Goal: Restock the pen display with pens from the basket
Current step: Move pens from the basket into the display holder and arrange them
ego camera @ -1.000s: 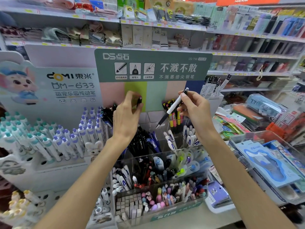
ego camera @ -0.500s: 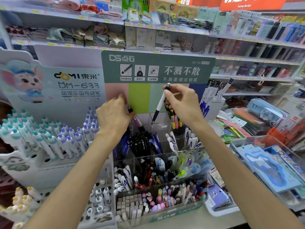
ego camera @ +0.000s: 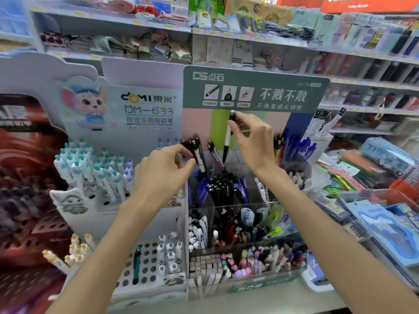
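Head view. A second ago the right hand [ego camera: 254, 141] held the white pen [ego camera: 227, 138] slanted, tip down and to the left, out in front of the rack. Now the pen stands nearly upright, black cap up against the green header card [ego camera: 254, 91] and dark tip pointing down into the back compartment of the clear rack [ego camera: 226, 207]. Over the same second the left hand [ego camera: 162, 175] has gone from high against the card down to the dark pens [ego camera: 192, 147] at the back left of the rack. I judge the pen is lined up for its slot and about to be lowered, with the left hand making room or steadying its neighbours.

The right grip is a pinch: thumb and fingertips close on the pen's upper barrel, just below the cap, the other fingers loosely fanned. The left grip is also a pinch, thumb and forefinger nipped together at a white-and-dark pen among that cluster; motion blur keeps me from saying whether it has hold of one pen or only presses against them.

The pen is slim, with a white barrel and black ends. Its tip hangs just above the back row, between a purple pen [ego camera: 214, 152] to its left and the blue pens [ego camera: 297, 150] well to its right. The basket is not in sight.
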`<move>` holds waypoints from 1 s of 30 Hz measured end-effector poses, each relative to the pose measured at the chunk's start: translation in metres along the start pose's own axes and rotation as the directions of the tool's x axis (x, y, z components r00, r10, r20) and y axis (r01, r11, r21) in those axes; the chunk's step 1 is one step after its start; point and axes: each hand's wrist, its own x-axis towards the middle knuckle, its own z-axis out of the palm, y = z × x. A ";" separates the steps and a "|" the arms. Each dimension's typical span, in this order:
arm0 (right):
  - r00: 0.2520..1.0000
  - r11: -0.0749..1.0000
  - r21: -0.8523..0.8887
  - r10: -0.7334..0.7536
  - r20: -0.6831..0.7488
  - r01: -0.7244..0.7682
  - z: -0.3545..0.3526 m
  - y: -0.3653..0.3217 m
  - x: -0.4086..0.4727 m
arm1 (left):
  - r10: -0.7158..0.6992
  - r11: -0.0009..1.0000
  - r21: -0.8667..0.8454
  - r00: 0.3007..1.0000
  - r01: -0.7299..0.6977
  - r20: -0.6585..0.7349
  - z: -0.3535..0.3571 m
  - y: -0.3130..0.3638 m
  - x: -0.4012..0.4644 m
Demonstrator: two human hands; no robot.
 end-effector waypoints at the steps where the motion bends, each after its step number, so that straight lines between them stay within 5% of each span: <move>1: 0.996 0.999 -0.033 0.038 0.083 -0.035 0.004 0.003 -0.003 | -0.014 0.999 -0.029 0.999 0.015 0.035 0.001 -0.006 -0.002; 5: 0.913 0.972 -0.113 0.233 0.335 -0.207 0.017 0.007 -0.015 | -0.017 0.997 -0.075 0.991 0.027 0.131 0.005 -0.024 -0.009; 14: 0.863 0.946 -0.142 0.324 0.387 -0.291 0.006 0.003 -0.017 | 0.078 0.993 -0.093 0.989 -0.066 0.125 0.012 -0.017 -0.026; 19: 0.878 0.926 -0.046 0.370 0.303 -0.374 -0.038 0.006 -0.053 | 0.170 0.962 -0.251 0.950 -0.104 0.262 0.032 0.018 -0.035; 30: 0.519 0.566 -0.172 0.816 0.254 -0.807 -0.244 0.056 -0.269 | 0.377 0.900 -0.417 0.708 -0.128 0.596 0.159 0.151 -0.143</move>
